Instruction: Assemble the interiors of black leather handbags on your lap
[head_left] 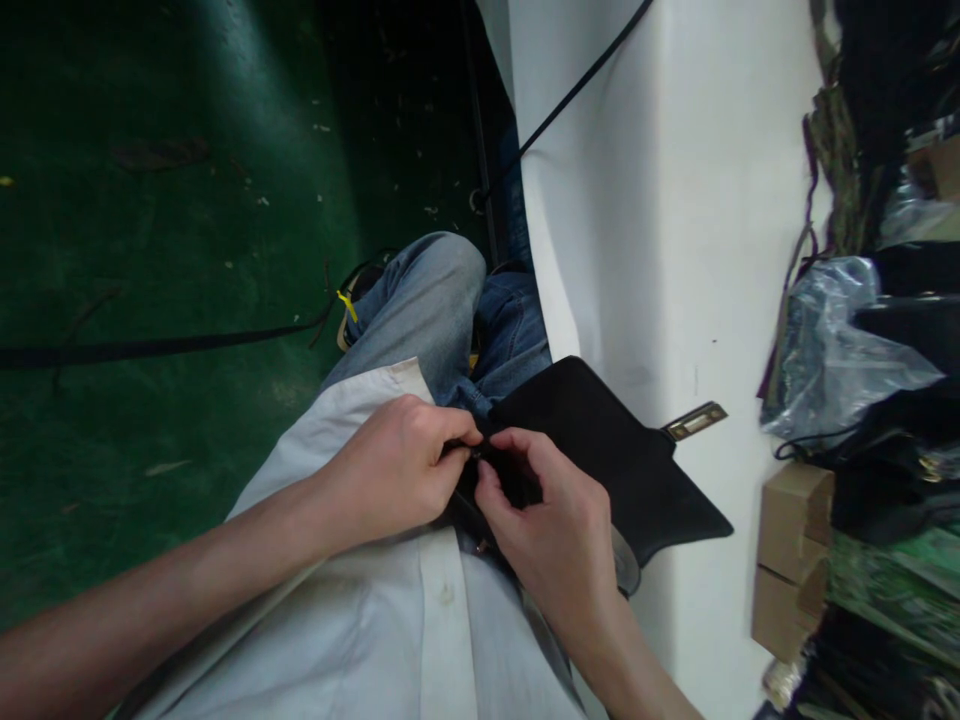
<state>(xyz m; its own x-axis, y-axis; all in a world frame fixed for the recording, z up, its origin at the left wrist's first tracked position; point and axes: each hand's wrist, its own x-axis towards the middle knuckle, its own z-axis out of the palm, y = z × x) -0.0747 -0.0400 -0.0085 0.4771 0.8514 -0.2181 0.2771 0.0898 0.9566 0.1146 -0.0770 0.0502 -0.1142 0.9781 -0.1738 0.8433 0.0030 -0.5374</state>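
Note:
A black bag, leather-like with a pointed flap spread out, lies across my lap against the white shirt. A narrow metal clasp piece sticks out from the flap's edge over the white surface. Thumb and forefinger of my left hand pinch a small dark part at the bag's near side. Facing it, my right hand has its thumb and forefinger curled in a pinch at the same spot. The fingertips almost meet, and the exact detail between them is too small and dark to name.
A white-covered table runs along my right. On its far side lie clear plastic bags, cardboard boxes and dark material. A black cord crosses the white cover. A dark strap lies on the green floor.

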